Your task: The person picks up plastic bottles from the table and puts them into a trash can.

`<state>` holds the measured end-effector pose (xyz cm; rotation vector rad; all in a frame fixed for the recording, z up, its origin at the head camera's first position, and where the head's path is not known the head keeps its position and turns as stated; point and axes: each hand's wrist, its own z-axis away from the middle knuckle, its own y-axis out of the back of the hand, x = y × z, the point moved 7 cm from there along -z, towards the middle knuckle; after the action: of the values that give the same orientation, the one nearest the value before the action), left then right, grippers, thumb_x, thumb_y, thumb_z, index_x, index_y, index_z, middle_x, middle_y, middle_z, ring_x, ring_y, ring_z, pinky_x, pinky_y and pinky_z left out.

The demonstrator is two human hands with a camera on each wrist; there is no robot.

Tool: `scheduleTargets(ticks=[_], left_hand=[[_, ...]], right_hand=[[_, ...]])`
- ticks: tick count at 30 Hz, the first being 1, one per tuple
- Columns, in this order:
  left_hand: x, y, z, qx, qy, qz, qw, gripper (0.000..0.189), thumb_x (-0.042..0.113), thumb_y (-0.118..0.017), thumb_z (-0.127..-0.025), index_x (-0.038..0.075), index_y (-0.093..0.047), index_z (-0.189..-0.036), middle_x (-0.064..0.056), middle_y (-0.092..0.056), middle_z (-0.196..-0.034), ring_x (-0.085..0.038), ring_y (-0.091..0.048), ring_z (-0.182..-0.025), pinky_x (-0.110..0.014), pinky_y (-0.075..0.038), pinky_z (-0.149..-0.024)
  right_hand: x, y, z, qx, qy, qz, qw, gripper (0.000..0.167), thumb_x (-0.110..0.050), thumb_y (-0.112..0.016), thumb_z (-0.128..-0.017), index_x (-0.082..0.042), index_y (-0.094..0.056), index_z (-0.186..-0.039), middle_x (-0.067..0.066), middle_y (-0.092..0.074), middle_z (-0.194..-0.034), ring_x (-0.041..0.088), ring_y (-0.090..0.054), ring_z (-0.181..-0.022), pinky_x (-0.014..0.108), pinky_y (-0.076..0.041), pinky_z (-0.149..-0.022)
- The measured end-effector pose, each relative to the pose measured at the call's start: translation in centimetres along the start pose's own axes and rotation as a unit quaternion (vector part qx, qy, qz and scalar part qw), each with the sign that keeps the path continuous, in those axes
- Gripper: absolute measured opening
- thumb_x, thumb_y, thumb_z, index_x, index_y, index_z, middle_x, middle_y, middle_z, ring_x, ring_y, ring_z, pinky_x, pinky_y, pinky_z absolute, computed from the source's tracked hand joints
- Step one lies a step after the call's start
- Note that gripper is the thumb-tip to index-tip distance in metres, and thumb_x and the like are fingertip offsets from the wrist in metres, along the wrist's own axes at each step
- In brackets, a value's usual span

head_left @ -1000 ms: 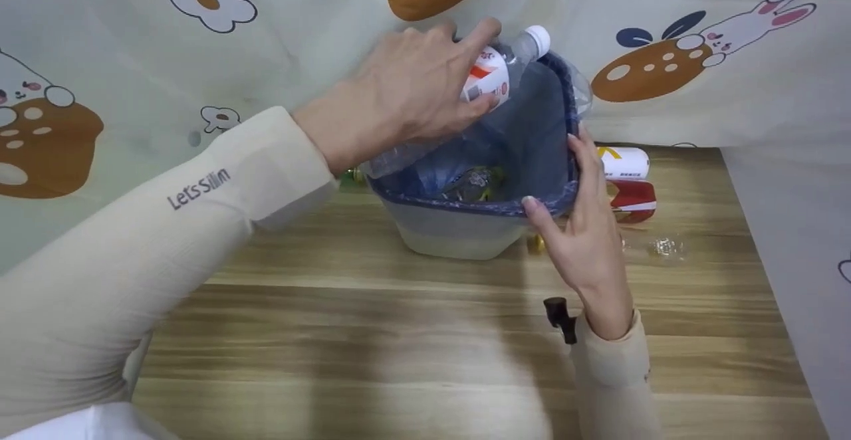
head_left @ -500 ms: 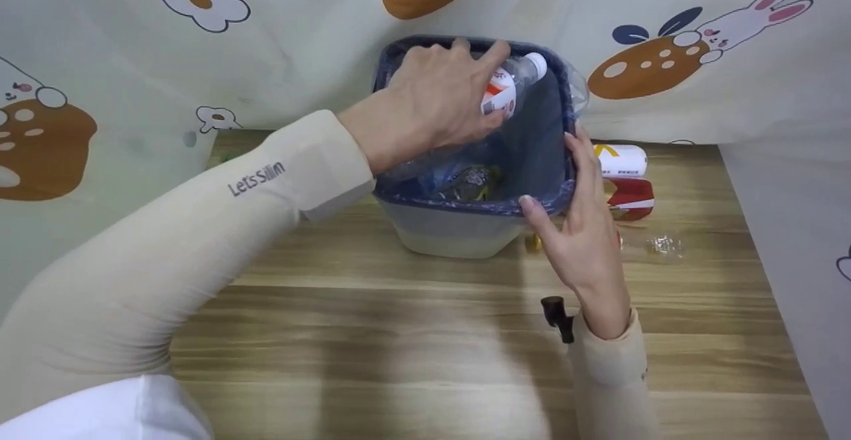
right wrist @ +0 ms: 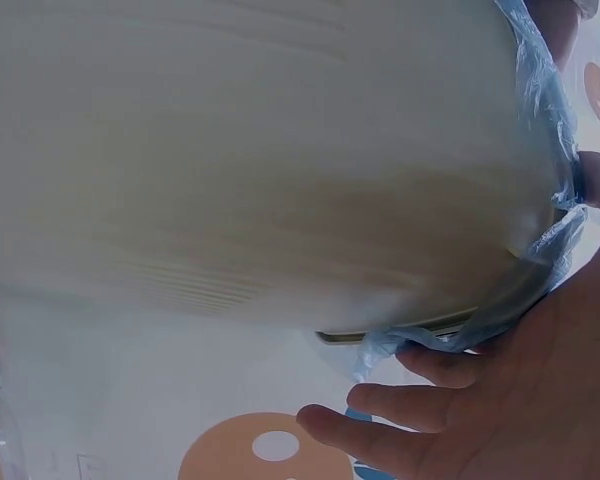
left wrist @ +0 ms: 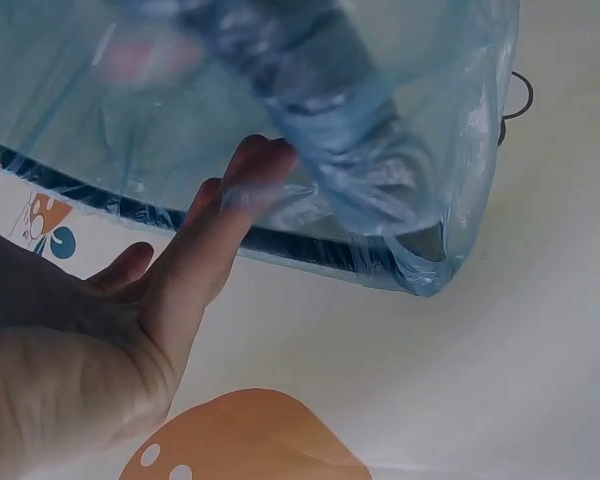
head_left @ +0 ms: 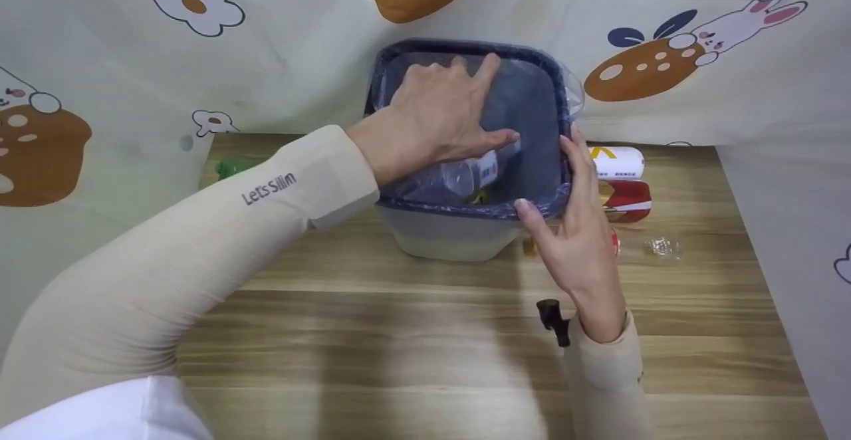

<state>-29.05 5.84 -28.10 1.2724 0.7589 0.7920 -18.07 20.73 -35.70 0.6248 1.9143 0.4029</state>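
Observation:
A trash bin (head_left: pixel 459 234) with a dark rim and a thin bluish plastic liner (left wrist: pixel 480 150) stands on the wooden table against the patterned backdrop. Over its mouth hangs my left hand (head_left: pixel 439 111), fingers spread and nothing in them. Below that hand, inside the bin, lies a clear plastic bottle (head_left: pixel 488 169) with a white label, partly hidden by the hand. My right hand (head_left: pixel 582 247) holds the bin's near right corner, thumb on the front rim and fingers along the side. In the right wrist view, the thumb and index finger meet the liner-covered rim.
Right of the bin lie a white can (head_left: pixel 619 162), a red can (head_left: pixel 630 201) and a clear bottle (head_left: pixel 663 248) partly behind my right hand. A green bottle (head_left: pixel 236 166) lies at the left, partly behind my left sleeve. The backdrop (head_left: pixel 299 61) rises right behind the bin.
My left hand has moved down over the bin and let go of the labelled bottle, which has dropped inside. My right hand has stayed at the rim.

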Motion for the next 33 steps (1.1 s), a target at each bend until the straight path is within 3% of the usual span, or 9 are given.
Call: scheduleTargets(ticks=[8,17,24,25,28,31,33], left_hand=[[0.0,0.3,0.3,0.013,-0.007,0.010,0.9998,0.098,0.076,-0.042,-0.089,0.015,-0.013,-0.160,-0.023,-0.044,-0.149,-0.045,-0.055,-0.123,-0.053,-0.047,-0.099],[-0.4,1.2,1.0,0.032,-0.015,-0.009,0.9993,0.095,0.078,-0.038,-0.089,0.016,-0.018,-0.158,-0.022,-0.048,-0.145,-0.041,-0.057,-0.121,-0.052,-0.049,-0.097],[-1.7,2.3,2.6,0.106,-0.034,-0.069,0.9914,0.080,0.072,-0.042,-0.091,0.017,-0.036,-0.149,-0.021,-0.057,-0.131,-0.040,-0.065,-0.096,-0.050,-0.055,-0.077],[-2.0,2.3,2.9,0.113,-0.034,-0.073,0.9903,0.080,0.073,-0.043,-0.091,0.017,-0.037,-0.148,-0.021,-0.056,-0.132,-0.040,-0.064,-0.098,-0.053,-0.055,-0.079],[-3.2,2.3,3.7,0.129,-0.021,-0.071,0.9889,0.084,0.076,-0.043,-0.088,0.017,-0.039,-0.147,-0.022,-0.050,-0.137,-0.043,-0.058,-0.111,-0.063,-0.048,-0.090],[-4.4,1.9,4.3,0.126,-0.005,-0.057,0.9903,0.091,0.081,-0.042,-0.085,0.019,-0.036,-0.150,-0.021,-0.043,-0.144,-0.045,-0.044,-0.130,-0.076,-0.029,-0.100],[-5.1,1.7,4.6,0.119,0.003,-0.047,0.9917,0.095,0.085,-0.040,-0.083,0.019,-0.035,-0.151,-0.021,-0.040,-0.146,-0.045,-0.040,-0.132,-0.077,-0.024,-0.102]], right_hand=[[0.0,0.1,0.0,-0.002,0.000,-0.002,1.0000,0.077,-0.035,-0.065,-0.091,-0.020,-0.027,-0.156,-0.008,-0.016,-0.164,0.016,-0.020,-0.148,0.050,-0.023,-0.117],[0.3,0.4,0.0,0.002,-0.007,0.003,1.0000,0.076,-0.035,-0.066,-0.091,-0.020,-0.028,-0.156,-0.008,-0.017,-0.164,0.016,-0.021,-0.147,0.049,-0.023,-0.117],[0.2,0.4,0.0,0.009,0.010,0.002,0.9999,0.075,-0.032,-0.065,-0.091,-0.016,-0.029,-0.155,-0.005,-0.019,-0.164,0.017,-0.022,-0.147,0.047,-0.022,-0.118],[0.2,0.4,0.0,0.008,0.011,0.003,0.9999,0.075,-0.032,-0.065,-0.091,-0.016,-0.029,-0.155,-0.005,-0.019,-0.164,0.017,-0.022,-0.147,0.047,-0.021,-0.118],[0.2,0.3,-0.1,0.005,0.010,0.004,0.9999,0.075,-0.033,-0.065,-0.092,-0.016,-0.029,-0.155,-0.005,-0.019,-0.164,0.017,-0.021,-0.148,0.047,-0.021,-0.118],[0.3,0.3,-0.1,0.004,0.003,0.006,1.0000,0.076,-0.034,-0.065,-0.091,-0.018,-0.029,-0.156,-0.005,-0.019,-0.164,0.017,-0.021,-0.148,0.048,-0.021,-0.118],[0.4,0.4,0.0,0.004,-0.005,0.005,1.0000,0.076,-0.035,-0.065,-0.091,-0.019,-0.028,-0.156,-0.006,-0.019,-0.164,0.017,-0.021,-0.147,0.050,-0.022,-0.117]])
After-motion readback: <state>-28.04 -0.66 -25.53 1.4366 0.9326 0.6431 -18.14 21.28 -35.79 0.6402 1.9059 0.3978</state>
